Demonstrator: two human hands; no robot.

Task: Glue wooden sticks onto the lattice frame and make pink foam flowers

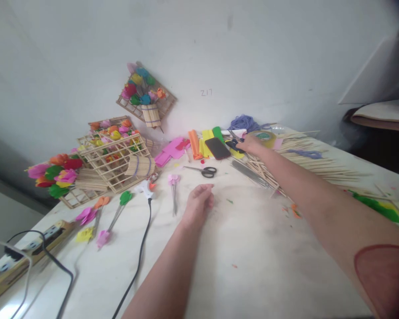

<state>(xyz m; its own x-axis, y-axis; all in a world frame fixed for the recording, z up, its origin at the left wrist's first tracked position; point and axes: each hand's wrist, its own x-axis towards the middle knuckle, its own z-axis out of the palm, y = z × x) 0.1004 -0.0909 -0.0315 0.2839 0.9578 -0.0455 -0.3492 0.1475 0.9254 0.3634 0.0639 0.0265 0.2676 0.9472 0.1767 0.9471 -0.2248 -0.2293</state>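
Observation:
My right hand reaches to the back of the table, its fingers on the dark handles of what look like pliers. Beside them lies a dark phone. Curled fingers make my left hand closed above the middle of the table; whether something small is in it I cannot make out. Just beyond it are black-handled scissors, lying flat with the blades pointing left. To its left, pink paper petals on wire stems lie together.
Stick frames with paper tulips stand at the left, another against the wall. Nearer are a glue gun with a black cord and a power strip. Wires, bamboo sticks, coloured paper and purple yarn lie behind and right.

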